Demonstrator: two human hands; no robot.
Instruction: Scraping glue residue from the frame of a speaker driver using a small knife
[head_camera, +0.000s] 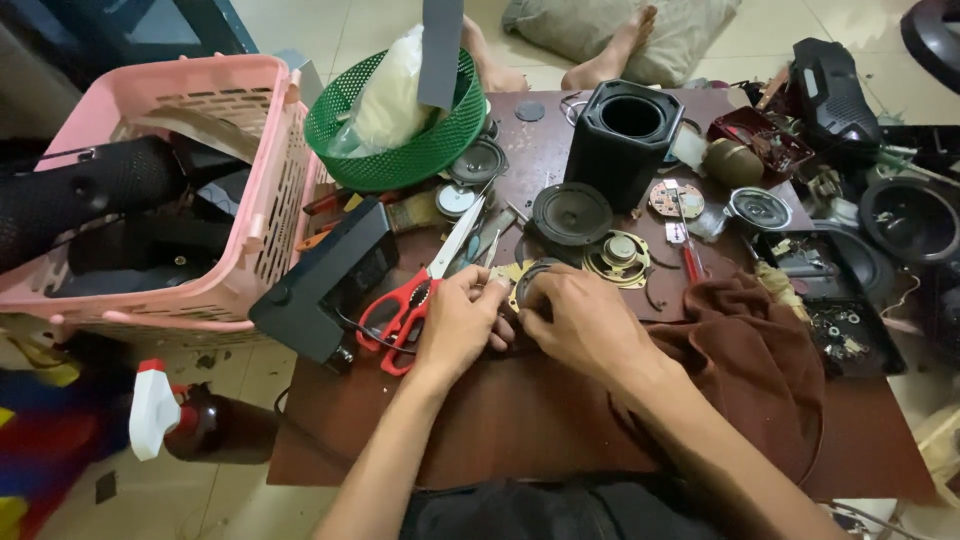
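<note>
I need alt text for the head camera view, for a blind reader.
Two bare hands, left hand and right hand, work together on a small round speaker part on a brown table, beside red scissors and a pink basket.

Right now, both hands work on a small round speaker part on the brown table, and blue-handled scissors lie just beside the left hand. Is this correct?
Not quite: the head view shows the scissors have red handles, not blue. The rest holds: the left hand and right hand meet on a small round speaker part on the brown table, with the scissors just beside the left hand.
</note>
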